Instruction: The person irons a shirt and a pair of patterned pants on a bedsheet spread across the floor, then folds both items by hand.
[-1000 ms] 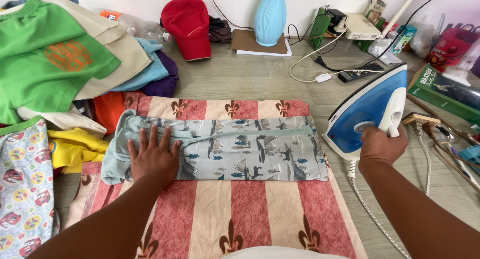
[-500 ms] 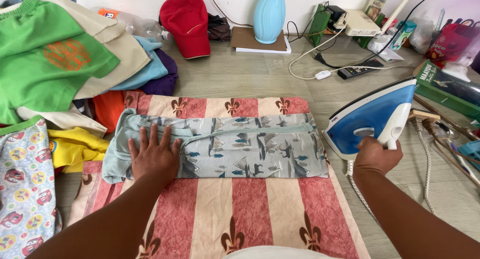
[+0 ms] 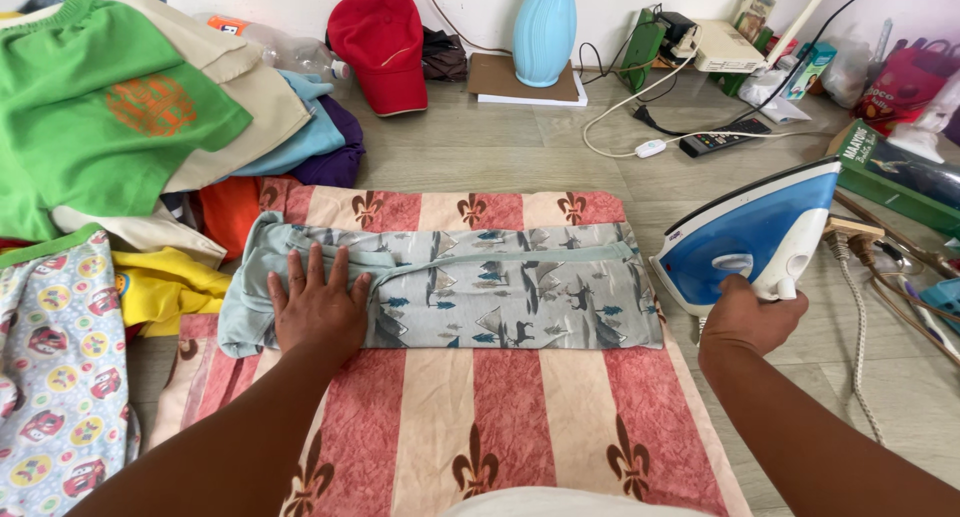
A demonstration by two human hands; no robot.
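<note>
Flat palm on the cloth, iron lifted at the right edge.

The left hand lies spread open, gripping nothing, pinning the left end of the soft, light folded garment on the striped cloth over the floor. The right hand is closed round the blue iron, likely heavy, by its handle, just beside the garment's right end.

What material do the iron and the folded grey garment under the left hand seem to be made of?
Iron: apparently glossy blue and white plastic, since the shell shines. Folded garment: likely soft printed knit, matte and finely creased under the left hand.
</note>
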